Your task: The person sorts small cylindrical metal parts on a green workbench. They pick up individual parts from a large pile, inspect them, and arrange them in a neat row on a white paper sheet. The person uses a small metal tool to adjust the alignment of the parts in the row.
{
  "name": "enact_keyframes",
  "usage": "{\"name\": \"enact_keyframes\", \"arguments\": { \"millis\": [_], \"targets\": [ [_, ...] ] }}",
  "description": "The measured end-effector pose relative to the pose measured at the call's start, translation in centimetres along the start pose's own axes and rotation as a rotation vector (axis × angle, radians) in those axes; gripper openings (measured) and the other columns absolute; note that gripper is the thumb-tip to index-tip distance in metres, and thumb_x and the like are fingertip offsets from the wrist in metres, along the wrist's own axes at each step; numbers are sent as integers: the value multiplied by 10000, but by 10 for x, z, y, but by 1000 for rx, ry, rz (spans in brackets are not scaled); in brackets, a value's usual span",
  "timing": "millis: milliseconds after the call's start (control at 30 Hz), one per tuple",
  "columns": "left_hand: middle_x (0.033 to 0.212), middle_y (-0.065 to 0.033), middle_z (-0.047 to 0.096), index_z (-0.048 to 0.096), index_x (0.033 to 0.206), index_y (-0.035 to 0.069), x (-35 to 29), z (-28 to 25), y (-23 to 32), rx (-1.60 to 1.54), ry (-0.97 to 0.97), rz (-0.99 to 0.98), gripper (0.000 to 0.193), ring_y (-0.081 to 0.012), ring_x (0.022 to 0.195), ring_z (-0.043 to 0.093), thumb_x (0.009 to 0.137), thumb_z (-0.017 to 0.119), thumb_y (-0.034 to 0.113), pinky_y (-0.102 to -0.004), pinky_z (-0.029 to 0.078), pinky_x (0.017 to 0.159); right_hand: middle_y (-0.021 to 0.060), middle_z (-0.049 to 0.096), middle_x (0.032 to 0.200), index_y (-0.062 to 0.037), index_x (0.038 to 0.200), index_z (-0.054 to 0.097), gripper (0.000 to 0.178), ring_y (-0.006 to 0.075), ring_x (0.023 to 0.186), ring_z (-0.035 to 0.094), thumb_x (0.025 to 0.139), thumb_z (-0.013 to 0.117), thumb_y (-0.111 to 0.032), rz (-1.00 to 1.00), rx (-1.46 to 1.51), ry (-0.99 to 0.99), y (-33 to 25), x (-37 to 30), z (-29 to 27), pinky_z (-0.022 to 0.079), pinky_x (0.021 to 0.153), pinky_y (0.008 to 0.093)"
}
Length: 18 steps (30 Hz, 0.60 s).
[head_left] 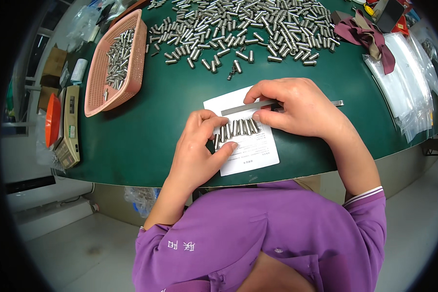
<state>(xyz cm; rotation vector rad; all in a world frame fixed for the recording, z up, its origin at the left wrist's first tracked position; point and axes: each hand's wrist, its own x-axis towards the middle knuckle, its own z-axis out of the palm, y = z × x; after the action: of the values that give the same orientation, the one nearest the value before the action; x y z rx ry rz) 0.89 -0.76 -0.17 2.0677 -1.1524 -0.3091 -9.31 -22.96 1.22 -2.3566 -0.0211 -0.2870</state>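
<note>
A row of several small shiny metal cylinders (239, 127) lies side by side on a white printed sheet (250, 158). Around the row's left end curls my left hand (192, 148), forefinger at the far ends of the cylinders and thumb at their near side, closed on the leftmost ones. Just beyond the row, a flat narrow metal bar (236, 109) runs crosswise over the sheet. My right hand (297, 104) grips this bar between thumb and fingers, its thumb close to the row's right end. The palm hides the middle of the bar; its far right end sticks out past the hand.
A large heap of similar metal cylinders (258, 24) spreads over the far side of the green table (180, 95). At the left stand a pink basket (137, 73) with more metal parts and a beige scale (70, 131). Plastic bags (404, 92) and a maroon cloth (360, 34) lie right.
</note>
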Motion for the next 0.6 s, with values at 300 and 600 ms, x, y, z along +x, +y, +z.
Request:
{"name": "enact_keyframes", "arguments": {
  "millis": [300,600],
  "targets": [
    [1053,-78,563,641,1042,21,3,0,-2,-3,-3,-23,334,-154,782,581,729,759,30,-285,498,693,102,701,822,-109,992,665,214,281,769,675,799,673,-201,-2,17,19,0,0,-1,520,671,395],
    [1099,-132,635,476,1266,8,14,1,-12,-1023,53,-161,427,-142,930,637,877,644,-43,-269,534,835,65,698,817,-81,1020,681,245,191,737,687,781,720,-113,-34,83,135,-2,1,2,528,634,309]
  ]
}}
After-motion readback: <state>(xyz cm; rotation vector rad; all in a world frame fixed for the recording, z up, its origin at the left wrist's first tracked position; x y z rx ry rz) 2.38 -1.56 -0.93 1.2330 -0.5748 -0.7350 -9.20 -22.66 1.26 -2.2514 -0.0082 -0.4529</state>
